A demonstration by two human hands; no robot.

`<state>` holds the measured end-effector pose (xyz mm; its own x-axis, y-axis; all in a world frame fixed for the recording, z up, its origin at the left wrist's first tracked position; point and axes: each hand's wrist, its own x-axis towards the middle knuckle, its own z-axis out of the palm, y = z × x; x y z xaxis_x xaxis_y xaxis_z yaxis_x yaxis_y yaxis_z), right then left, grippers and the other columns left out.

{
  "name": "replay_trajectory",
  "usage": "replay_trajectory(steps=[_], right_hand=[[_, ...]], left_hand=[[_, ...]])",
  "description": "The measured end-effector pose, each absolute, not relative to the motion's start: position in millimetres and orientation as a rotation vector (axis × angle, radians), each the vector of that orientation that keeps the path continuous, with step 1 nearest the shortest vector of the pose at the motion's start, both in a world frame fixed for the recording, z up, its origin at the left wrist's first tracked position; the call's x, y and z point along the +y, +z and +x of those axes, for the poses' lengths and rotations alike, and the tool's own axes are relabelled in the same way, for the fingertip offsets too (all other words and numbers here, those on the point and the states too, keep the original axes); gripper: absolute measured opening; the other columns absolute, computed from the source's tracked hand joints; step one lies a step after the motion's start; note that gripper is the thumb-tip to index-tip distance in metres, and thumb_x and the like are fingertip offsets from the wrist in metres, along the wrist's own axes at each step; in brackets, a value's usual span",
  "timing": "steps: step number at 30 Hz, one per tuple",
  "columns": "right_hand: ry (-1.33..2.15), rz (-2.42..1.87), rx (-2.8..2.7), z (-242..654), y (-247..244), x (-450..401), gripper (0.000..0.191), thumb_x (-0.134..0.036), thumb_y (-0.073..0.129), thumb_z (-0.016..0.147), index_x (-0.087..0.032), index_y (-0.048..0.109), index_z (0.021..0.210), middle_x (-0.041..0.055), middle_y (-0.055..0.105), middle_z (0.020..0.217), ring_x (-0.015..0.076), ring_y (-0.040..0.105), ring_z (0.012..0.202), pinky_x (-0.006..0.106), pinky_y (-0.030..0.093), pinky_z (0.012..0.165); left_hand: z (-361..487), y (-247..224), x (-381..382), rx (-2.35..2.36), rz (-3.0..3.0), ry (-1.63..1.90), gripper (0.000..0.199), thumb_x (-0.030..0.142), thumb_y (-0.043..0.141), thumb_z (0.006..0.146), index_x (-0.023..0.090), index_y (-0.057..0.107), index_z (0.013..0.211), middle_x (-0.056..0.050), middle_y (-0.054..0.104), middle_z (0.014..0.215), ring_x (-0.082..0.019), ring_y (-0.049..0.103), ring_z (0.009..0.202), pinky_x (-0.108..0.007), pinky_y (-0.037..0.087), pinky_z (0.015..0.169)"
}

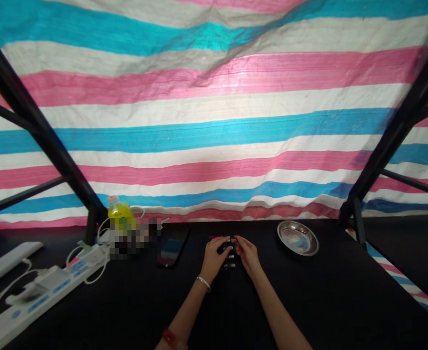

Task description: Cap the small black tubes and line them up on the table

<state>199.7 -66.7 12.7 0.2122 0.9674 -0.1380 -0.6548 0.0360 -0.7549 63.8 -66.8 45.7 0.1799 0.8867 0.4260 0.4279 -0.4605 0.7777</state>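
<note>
My left hand (214, 255) rests at the middle of the black table, a silver bangle on its wrist. Its thumb stands apart from the fingers, which stretch over a thin red and dark object (214, 237) that they partly cover. Facing it, my right hand (248, 255) has thumb and forefinger pinched together close to the left fingertips. Whatever is in that pinch is too small to make out. Just below the fingertips, between both hands, lie small dark pieces with silvery ends (230, 266).
A round metal dish (297, 238) sits to the right. Left of my hands lie a dark phone (172, 252), a yellow bottle (122, 216), and a white power strip (49, 291) with cables. Black frame bars (392, 121) and a striped sheet (214, 121) stand behind.
</note>
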Motion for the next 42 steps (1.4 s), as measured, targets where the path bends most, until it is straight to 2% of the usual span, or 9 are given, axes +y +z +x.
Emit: replay_trajectory(steps=[6, 15, 22, 26, 32, 38, 42], right_hand=[[1.298, -0.845, -0.551, 194.9, 11.7, -67.6, 0.033, -0.039, 0.08, 0.052, -0.014, 0.072, 0.072, 0.0017, 0.066, 0.058, 0.0072, 0.046, 0.042, 0.02, 0.032, 0.039], [1.236, -0.913, -0.656, 191.7, 13.4, -69.4, 0.036, -0.043, 0.079, 0.054, -0.015, 0.068, 0.073, -0.0041, 0.057, 0.045, 0.0071, 0.042, 0.038, 0.02, 0.03, 0.039], [1.09, -1.024, -0.617, 195.6, 15.9, -69.9, 0.039, -0.051, 0.076, 0.056, -0.015, 0.061, 0.064, -0.0011, 0.06, 0.047, 0.0075, 0.042, 0.037, 0.02, 0.028, 0.038], [0.975, -1.101, -0.589, 199.2, 11.6, -68.3, 0.036, -0.049, 0.074, 0.059, -0.016, 0.063, 0.062, -0.0052, 0.051, 0.042, 0.0073, 0.04, 0.038, 0.021, 0.026, 0.038], [0.904, -1.114, -0.763, 194.3, 7.3, -69.0, 0.026, -0.041, 0.074, 0.061, -0.017, 0.066, 0.068, -0.0029, 0.058, 0.053, 0.0115, 0.051, 0.051, 0.022, 0.038, 0.051], [0.805, -1.175, -0.899, 191.7, 3.7, -70.3, 0.017, -0.031, 0.075, 0.06, -0.019, 0.069, 0.071, 0.0002, 0.065, 0.068, 0.0128, 0.052, 0.059, 0.023, 0.04, 0.058], [0.796, -1.197, -0.954, 193.7, 1.5, -69.6, 0.015, -0.03, 0.074, 0.062, -0.02, 0.071, 0.073, 0.0016, 0.066, 0.07, 0.0152, 0.054, 0.063, 0.025, 0.042, 0.062]], left_hand=[[74.1, 50.4, -69.2, 1.204, 1.954, 1.219, 0.021, 0.02, 0.062, 0.072, 0.025, 0.072, 0.09, -0.005, 0.072, 0.089, -0.024, 0.063, 0.09, -0.045, 0.043, 0.088], [71.7, 50.2, -69.8, 1.325, 2.116, 1.159, 0.015, 0.023, 0.061, 0.076, 0.024, 0.072, 0.086, -0.006, 0.071, 0.09, -0.023, 0.063, 0.088, -0.04, 0.043, 0.083], [53.2, 40.3, -61.7, 1.381, 1.976, 1.243, 0.017, 0.034, 0.06, 0.077, 0.024, 0.073, 0.084, -0.005, 0.068, 0.088, -0.021, 0.062, 0.086, -0.037, 0.046, 0.081], [37.5, 32.4, -53.8, 1.456, 1.916, 1.269, 0.025, 0.042, 0.057, 0.078, 0.023, 0.073, 0.081, -0.005, 0.064, 0.079, -0.02, 0.061, 0.079, -0.036, 0.048, 0.077], [28.1, 18.8, -47.1, 1.469, 1.927, 1.218, 0.025, 0.043, 0.059, 0.076, 0.023, 0.073, 0.082, -0.005, 0.061, 0.078, -0.02, 0.06, 0.078, -0.035, 0.048, 0.076], [29.9, 13.9, -44.0, 1.412, 1.922, 1.201, 0.023, 0.042, 0.061, 0.074, 0.024, 0.074, 0.083, -0.004, 0.06, 0.077, -0.02, 0.059, 0.077, -0.035, 0.048, 0.074], [29.9, 12.6, -42.6, 1.396, 1.926, 1.19, 0.022, 0.04, 0.061, 0.074, 0.025, 0.074, 0.084, -0.004, 0.059, 0.076, -0.019, 0.057, 0.075, -0.033, 0.047, 0.072]])
